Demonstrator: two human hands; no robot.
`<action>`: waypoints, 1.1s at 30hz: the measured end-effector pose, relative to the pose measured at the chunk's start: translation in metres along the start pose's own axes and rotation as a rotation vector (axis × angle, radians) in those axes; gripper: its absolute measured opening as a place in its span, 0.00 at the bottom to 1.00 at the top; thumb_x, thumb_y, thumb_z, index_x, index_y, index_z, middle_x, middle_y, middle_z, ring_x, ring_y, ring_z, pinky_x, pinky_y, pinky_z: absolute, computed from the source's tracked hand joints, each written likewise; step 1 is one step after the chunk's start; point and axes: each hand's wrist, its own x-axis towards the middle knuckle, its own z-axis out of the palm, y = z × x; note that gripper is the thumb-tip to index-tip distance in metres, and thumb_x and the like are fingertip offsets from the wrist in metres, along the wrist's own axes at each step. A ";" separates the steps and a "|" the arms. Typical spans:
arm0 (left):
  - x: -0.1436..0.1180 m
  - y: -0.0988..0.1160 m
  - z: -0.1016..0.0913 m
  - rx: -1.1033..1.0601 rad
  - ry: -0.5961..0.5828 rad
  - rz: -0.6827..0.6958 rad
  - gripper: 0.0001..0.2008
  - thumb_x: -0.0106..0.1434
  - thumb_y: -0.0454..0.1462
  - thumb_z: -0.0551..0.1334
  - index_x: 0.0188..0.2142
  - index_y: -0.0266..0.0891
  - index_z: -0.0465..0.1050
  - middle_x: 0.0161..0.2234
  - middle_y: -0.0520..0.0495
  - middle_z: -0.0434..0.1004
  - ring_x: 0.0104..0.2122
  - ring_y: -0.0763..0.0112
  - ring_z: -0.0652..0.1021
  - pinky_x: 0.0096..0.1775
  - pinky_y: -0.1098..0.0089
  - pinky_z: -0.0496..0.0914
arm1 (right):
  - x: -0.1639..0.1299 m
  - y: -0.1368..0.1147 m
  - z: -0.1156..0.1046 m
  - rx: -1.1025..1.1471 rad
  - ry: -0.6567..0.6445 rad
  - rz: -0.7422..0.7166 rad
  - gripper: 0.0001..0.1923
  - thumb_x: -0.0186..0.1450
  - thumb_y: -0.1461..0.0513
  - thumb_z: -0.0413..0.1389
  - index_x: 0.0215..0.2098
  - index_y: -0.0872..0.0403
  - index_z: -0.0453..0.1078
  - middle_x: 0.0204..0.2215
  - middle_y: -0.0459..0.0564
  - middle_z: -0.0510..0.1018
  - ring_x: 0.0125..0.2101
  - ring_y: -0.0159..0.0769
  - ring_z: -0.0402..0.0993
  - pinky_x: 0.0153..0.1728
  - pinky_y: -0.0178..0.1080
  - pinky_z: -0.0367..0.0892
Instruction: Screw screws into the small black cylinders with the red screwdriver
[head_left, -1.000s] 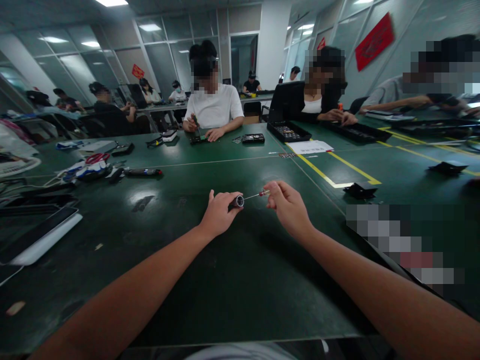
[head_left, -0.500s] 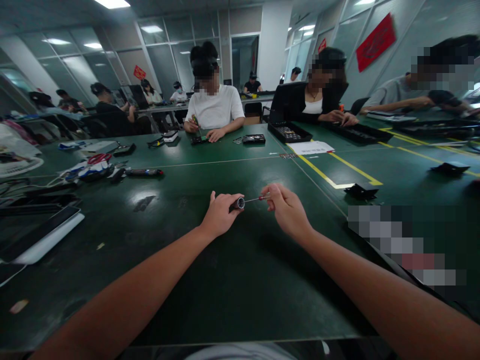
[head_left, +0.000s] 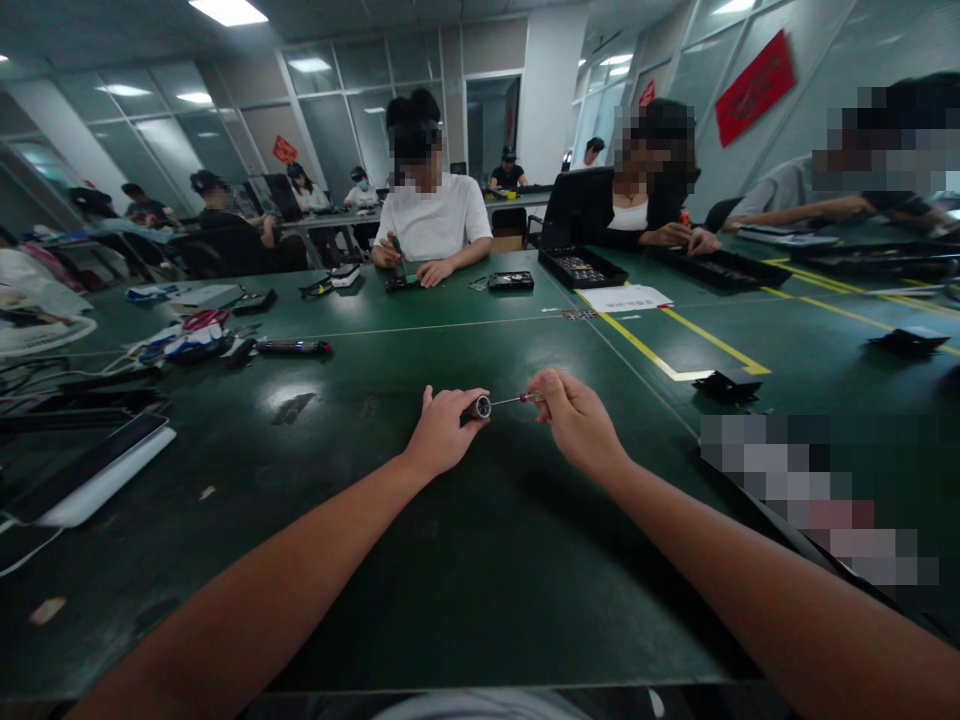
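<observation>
A dark cylinder with a silver-rimmed round end is gripped in my left hand, the rimmed end facing me. My fingers cover most of its body, so its exact kind does not show. In my right hand is a thin screwdriver with a reddish, partly clear handle, pinched between thumb and fingers. Its metal shaft points left, and the tip meets or lies very close to the cylinder's rim; contact cannot be made out. Both hands are above the green table.
A dark pen-like tool and red-handled scissors lie left, near a white-edged device. A black bracket-like part sits right by yellow tape. Across the table, a person in a white shirt works near a black parts tray.
The view has shifted slightly. Both hands keep nearly the same pose, with the screwdriver still at the cylinder's rim.
</observation>
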 end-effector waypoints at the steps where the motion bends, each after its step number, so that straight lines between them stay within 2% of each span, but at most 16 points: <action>1: 0.000 0.000 0.000 0.002 -0.003 0.000 0.17 0.68 0.38 0.62 0.56 0.48 0.71 0.47 0.48 0.78 0.51 0.58 0.74 0.65 0.35 0.46 | 0.000 0.000 0.000 -0.031 0.012 -0.006 0.21 0.73 0.48 0.43 0.36 0.51 0.70 0.25 0.45 0.70 0.25 0.35 0.67 0.29 0.40 0.63; 3: 0.000 0.001 -0.001 0.002 0.004 -0.004 0.17 0.68 0.38 0.62 0.56 0.48 0.71 0.47 0.49 0.78 0.51 0.58 0.75 0.65 0.35 0.46 | -0.001 0.002 0.001 -0.061 0.034 0.000 0.16 0.72 0.51 0.45 0.40 0.51 0.69 0.27 0.46 0.73 0.26 0.35 0.68 0.31 0.40 0.64; 6: 0.000 0.001 -0.001 -0.011 0.015 -0.011 0.16 0.68 0.39 0.62 0.55 0.48 0.71 0.46 0.49 0.78 0.50 0.59 0.75 0.65 0.36 0.47 | -0.001 0.009 0.003 0.036 0.073 0.025 0.11 0.70 0.54 0.50 0.46 0.50 0.66 0.35 0.48 0.76 0.32 0.37 0.72 0.35 0.42 0.67; 9: 0.000 0.004 -0.002 -0.004 0.001 -0.004 0.16 0.68 0.39 0.61 0.55 0.48 0.71 0.46 0.49 0.79 0.50 0.59 0.75 0.65 0.36 0.46 | 0.001 0.011 0.004 0.136 0.092 0.024 0.12 0.68 0.53 0.54 0.45 0.51 0.66 0.37 0.49 0.77 0.35 0.38 0.73 0.40 0.43 0.69; 12: -0.001 0.007 -0.004 0.028 -0.015 0.003 0.16 0.69 0.39 0.61 0.56 0.47 0.70 0.47 0.48 0.78 0.51 0.58 0.75 0.66 0.36 0.46 | 0.003 0.009 0.005 0.215 0.096 0.067 0.13 0.66 0.51 0.56 0.41 0.52 0.69 0.33 0.48 0.77 0.33 0.37 0.73 0.40 0.44 0.70; 14: -0.001 0.008 -0.005 0.064 -0.023 0.040 0.16 0.69 0.38 0.60 0.56 0.47 0.70 0.47 0.48 0.78 0.51 0.59 0.75 0.66 0.36 0.46 | 0.006 0.010 0.006 0.308 0.125 0.144 0.14 0.65 0.50 0.57 0.38 0.52 0.71 0.30 0.47 0.76 0.31 0.36 0.72 0.37 0.43 0.70; 16: -0.002 0.009 -0.007 0.113 -0.032 0.111 0.17 0.69 0.36 0.59 0.57 0.47 0.70 0.48 0.48 0.78 0.52 0.59 0.74 0.67 0.37 0.45 | 0.009 0.014 0.005 0.445 0.162 0.282 0.15 0.65 0.49 0.57 0.34 0.52 0.70 0.27 0.46 0.74 0.28 0.35 0.71 0.32 0.41 0.70; 18: -0.003 0.009 -0.008 0.148 -0.032 0.154 0.17 0.69 0.35 0.58 0.57 0.47 0.69 0.49 0.48 0.78 0.53 0.60 0.74 0.67 0.38 0.44 | 0.013 0.020 0.004 0.564 0.144 0.450 0.13 0.63 0.51 0.58 0.30 0.52 0.68 0.23 0.45 0.71 0.23 0.33 0.67 0.28 0.40 0.70; 19: -0.003 0.009 -0.008 0.153 -0.026 0.151 0.17 0.69 0.36 0.58 0.57 0.47 0.70 0.48 0.48 0.78 0.53 0.60 0.74 0.67 0.38 0.45 | 0.015 0.022 0.003 0.586 0.152 0.484 0.12 0.63 0.53 0.59 0.29 0.52 0.68 0.22 0.44 0.70 0.22 0.32 0.66 0.27 0.39 0.70; 22: -0.002 0.007 -0.007 0.134 -0.018 0.106 0.16 0.69 0.38 0.60 0.56 0.47 0.70 0.47 0.48 0.78 0.51 0.59 0.75 0.66 0.37 0.47 | 0.017 0.026 0.003 0.589 0.189 0.457 0.10 0.63 0.55 0.59 0.29 0.52 0.69 0.23 0.44 0.70 0.23 0.31 0.66 0.27 0.37 0.69; 28: -0.001 0.007 -0.005 0.090 -0.012 0.069 0.16 0.69 0.40 0.61 0.56 0.46 0.71 0.47 0.48 0.78 0.51 0.59 0.75 0.66 0.37 0.46 | 0.011 0.022 0.009 0.516 0.172 0.286 0.15 0.62 0.50 0.60 0.34 0.52 0.70 0.28 0.45 0.73 0.28 0.32 0.70 0.30 0.38 0.72; 33: -0.001 0.007 -0.004 0.083 -0.002 0.057 0.17 0.68 0.40 0.62 0.56 0.46 0.70 0.46 0.48 0.78 0.50 0.59 0.75 0.66 0.37 0.47 | 0.009 0.017 0.010 0.466 0.167 0.218 0.18 0.61 0.47 0.61 0.35 0.52 0.70 0.29 0.46 0.74 0.30 0.34 0.72 0.34 0.41 0.73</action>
